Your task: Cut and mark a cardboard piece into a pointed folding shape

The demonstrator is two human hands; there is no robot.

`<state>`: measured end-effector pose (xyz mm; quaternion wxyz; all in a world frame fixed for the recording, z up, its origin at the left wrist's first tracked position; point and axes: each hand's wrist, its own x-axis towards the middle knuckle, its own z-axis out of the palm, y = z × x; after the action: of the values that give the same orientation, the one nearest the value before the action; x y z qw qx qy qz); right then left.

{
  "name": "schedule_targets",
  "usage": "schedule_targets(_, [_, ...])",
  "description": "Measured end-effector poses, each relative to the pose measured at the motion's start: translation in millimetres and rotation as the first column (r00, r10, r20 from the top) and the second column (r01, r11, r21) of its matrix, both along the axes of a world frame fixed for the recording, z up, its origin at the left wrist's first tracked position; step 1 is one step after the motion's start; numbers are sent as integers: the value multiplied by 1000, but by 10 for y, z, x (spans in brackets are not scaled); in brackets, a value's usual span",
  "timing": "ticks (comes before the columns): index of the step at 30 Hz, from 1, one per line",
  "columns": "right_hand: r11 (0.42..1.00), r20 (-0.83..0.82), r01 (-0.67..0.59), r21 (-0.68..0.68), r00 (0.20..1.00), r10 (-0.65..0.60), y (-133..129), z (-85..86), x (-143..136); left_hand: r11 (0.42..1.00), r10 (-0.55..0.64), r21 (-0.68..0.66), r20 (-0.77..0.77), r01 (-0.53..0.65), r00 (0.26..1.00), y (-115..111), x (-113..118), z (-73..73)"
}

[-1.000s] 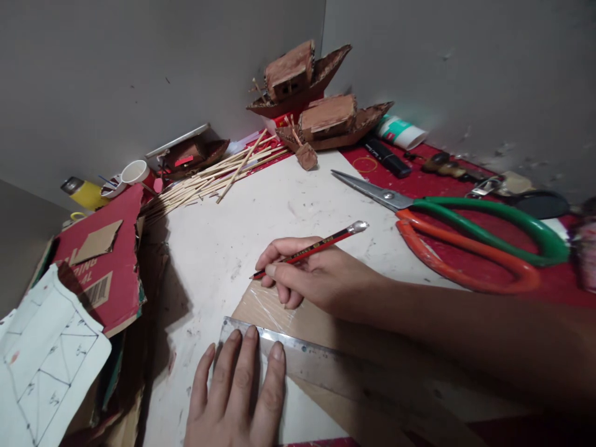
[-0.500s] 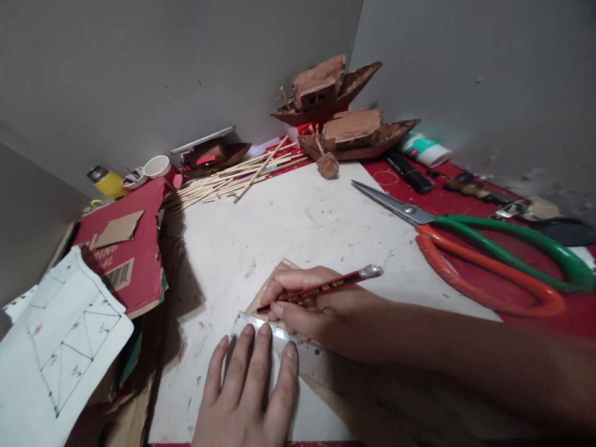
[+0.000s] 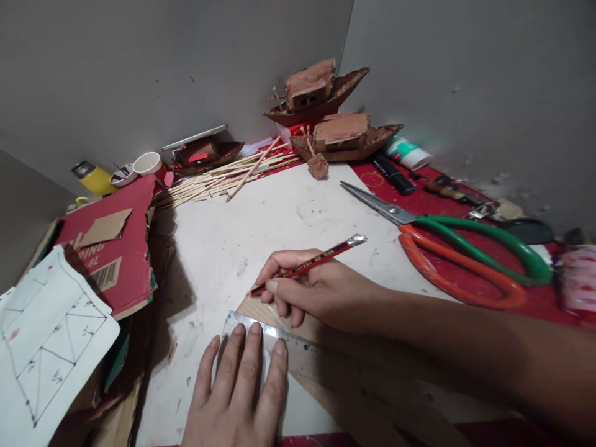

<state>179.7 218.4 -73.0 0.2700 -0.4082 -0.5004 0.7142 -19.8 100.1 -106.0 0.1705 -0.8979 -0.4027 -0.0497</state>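
Red-blk pencil [image 3: 333,251], R hand [image 3: 321,288] pinching, L hand [image 3: 239,388] (flat)

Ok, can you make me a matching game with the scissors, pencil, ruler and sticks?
1. Scissors
2. Pencil
3. Ruler
4. Thin sticks

A. Held in the right hand
B. Green and orange handles
C. Lying in a loose pile
D. Under the fingers of the left hand

Right pairs: 1-B, 2-A, 3-D, 4-C

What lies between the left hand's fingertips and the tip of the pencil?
Between the left hand and the tip of the pencil lie the ruler's far edge and a strip of cardboard, seen in the head view.
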Motion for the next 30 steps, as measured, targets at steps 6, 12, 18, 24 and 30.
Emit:
schedule_targets(6, [972, 113, -108, 209, 990, 85, -39, -12, 2, 997, -75, -15, -99, 74, 992, 38, -43, 93])
schedule_targets(12, [805, 320, -249, 539, 944, 78, -89, -5, -63, 998, -64, -7, -86, 63, 994, 47, -20, 116])
schedule_targets(18, [814, 317, -232, 532, 946, 63, -92, -81, -88, 996, -87, -12, -125, 87, 988, 52, -12, 114])
schedule_targets(24, [765, 361, -307, 566, 927, 105, -69, -46, -86, 996, -89, -6, -99, 89, 991, 74, -1, 145])
schedule_targets(30, [753, 357, -292, 589, 931, 82, -82, -69, -83, 996, -94, -17, -91, 93, 991, 79, -2, 166])
